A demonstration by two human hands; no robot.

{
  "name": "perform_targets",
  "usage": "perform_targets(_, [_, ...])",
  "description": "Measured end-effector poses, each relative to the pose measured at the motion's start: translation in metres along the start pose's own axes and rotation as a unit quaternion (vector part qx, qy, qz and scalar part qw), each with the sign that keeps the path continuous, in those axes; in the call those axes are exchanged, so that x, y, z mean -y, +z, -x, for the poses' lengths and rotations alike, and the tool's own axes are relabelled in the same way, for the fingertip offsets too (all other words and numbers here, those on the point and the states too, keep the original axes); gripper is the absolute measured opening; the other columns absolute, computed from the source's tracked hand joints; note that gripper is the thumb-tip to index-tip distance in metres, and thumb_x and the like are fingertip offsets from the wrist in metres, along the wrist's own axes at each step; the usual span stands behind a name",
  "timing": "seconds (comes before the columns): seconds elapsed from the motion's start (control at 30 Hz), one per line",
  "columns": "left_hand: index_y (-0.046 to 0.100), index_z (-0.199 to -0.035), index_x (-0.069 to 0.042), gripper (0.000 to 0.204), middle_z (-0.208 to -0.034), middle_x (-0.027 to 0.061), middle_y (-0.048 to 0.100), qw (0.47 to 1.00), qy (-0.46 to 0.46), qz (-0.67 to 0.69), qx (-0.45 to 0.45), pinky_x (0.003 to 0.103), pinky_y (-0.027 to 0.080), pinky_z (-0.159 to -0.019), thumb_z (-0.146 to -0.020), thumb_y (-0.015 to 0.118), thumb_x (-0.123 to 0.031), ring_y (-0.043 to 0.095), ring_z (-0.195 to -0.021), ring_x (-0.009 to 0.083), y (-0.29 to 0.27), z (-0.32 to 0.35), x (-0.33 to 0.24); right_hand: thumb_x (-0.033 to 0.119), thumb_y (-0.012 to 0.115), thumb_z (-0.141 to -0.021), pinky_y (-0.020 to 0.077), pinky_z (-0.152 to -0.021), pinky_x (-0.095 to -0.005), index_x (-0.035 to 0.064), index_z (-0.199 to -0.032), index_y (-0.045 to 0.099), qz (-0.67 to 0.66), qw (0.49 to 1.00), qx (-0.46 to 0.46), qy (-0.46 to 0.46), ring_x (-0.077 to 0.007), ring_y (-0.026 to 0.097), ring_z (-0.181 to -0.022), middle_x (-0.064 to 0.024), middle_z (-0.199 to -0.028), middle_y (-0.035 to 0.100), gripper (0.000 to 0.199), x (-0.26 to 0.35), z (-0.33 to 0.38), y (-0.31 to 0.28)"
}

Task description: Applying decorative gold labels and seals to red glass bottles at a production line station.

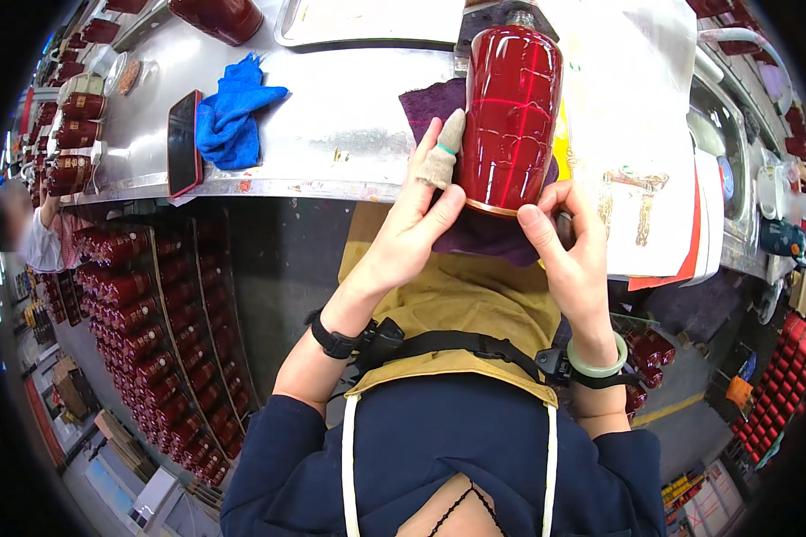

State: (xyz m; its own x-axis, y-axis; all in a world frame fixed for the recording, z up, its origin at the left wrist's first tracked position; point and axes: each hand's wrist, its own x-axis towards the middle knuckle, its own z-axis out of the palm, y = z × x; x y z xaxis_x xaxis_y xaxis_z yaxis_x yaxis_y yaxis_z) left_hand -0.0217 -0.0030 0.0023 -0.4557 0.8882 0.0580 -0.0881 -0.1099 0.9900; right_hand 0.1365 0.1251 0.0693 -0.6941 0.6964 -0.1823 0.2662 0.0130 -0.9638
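A glossy dark red bottle (512, 116) lies at the table's near edge, its neck pointing away from me and its gold-rimmed base toward me. Along its left side rests my left hand (407, 219), with a cloth finger cover (445, 152) on one finger and the thumb by the base. My right hand (575, 246) is curled at the base's right corner, thumb against the rim. Both hands steady the bottle between them. Under it spreads a dark purple cloth (428, 106), partly hidden by the bottle and my left hand.
To the left on the metal table (331, 116) are a blue cloth (237, 112), a phone (184, 143) and another red bottle (219, 18). A tray (367, 20) stands behind. White sheeting (636, 116) covers the right side. Racks of red bottles (143, 331) stand lower left; a person (45, 228) is beyond.
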Motion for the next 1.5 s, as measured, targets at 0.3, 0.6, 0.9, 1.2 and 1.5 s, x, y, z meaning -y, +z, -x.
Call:
perform_targets(0.3, [0.027,-0.165,-0.003,0.066,-0.175,0.0123,0.017,0.999,-0.013,0.03,0.016,0.043,0.007,-0.13,-0.108,0.055,-0.021,0.004,-0.163,0.0271,-0.004,0.001,0.002,0.017,0.076,-0.099,0.0321,-0.065,-0.0201,0.0067,-0.096,0.054,-0.027,1.0,0.004,-0.004,-0.0019,0.038,-0.072,0.0082,-0.08,0.046,0.024,-0.004,0.0,0.004])
perform_targets(0.6, [0.044,-0.157,0.001,0.052,-0.168,0.0141,0.037,0.997,0.022,-0.037,-0.069,0.04,0.021,-0.127,-0.108,0.054,-0.014,0.024,-0.159,0.0265,0.003,0.009,0.004,0.018,0.072,-0.102,0.031,-0.064,-0.0198,0.0062,-0.098,0.059,-0.05,0.998,-0.004,0.04,-0.0015,0.037,-0.073,0.009,-0.081,0.047,0.018,-0.005,0.001,-0.002])
perform_targets(0.9, [0.042,-0.16,-0.006,0.054,-0.171,0.0122,0.021,0.994,0.019,-0.054,-0.096,0.039,0.028,-0.124,-0.108,0.055,-0.015,0.024,-0.157,0.0227,0.01,0.009,0.014,0.018,0.081,-0.095,0.032,-0.064,-0.0203,0.007,-0.096,0.054,0.019,0.999,-0.023,-0.022,-0.0017,0.037,-0.073,0.0073,-0.082,0.047,0.029,-0.005,-0.001,0.008])
perform_targets(1.2, [0.051,-0.153,-0.004,0.077,-0.163,0.0194,0.043,0.931,0.129,-0.33,-0.09,0.044,0.03,-0.125,-0.082,0.079,-0.002,0.046,-0.149,0.0331,0.008,0.002,-0.009,0.023,0.073,-0.102,0.032,-0.065,-0.0203,0.0056,-0.1,0.058,-0.028,1.0,-0.006,-0.003,-0.0019,0.039,-0.073,0.0081,-0.081,0.048,0.023,-0.005,-0.003,-0.002])
perform_targets(1.5, [0.039,-0.16,-0.002,0.072,-0.168,0.0168,0.035,0.995,0.036,-0.037,-0.087,0.044,0.023,-0.126,-0.097,0.072,-0.016,0.025,-0.159,0.0304,0.012,0.003,-0.004,0.018,0.08,-0.095,0.0322,-0.063,-0.0203,0.0049,-0.102,0.058,-0.014,1.0,-0.022,0.014,-0.0024,0.037,-0.07,0.0069,-0.081,0.049,0.027,-0.004,0.001,0.003])
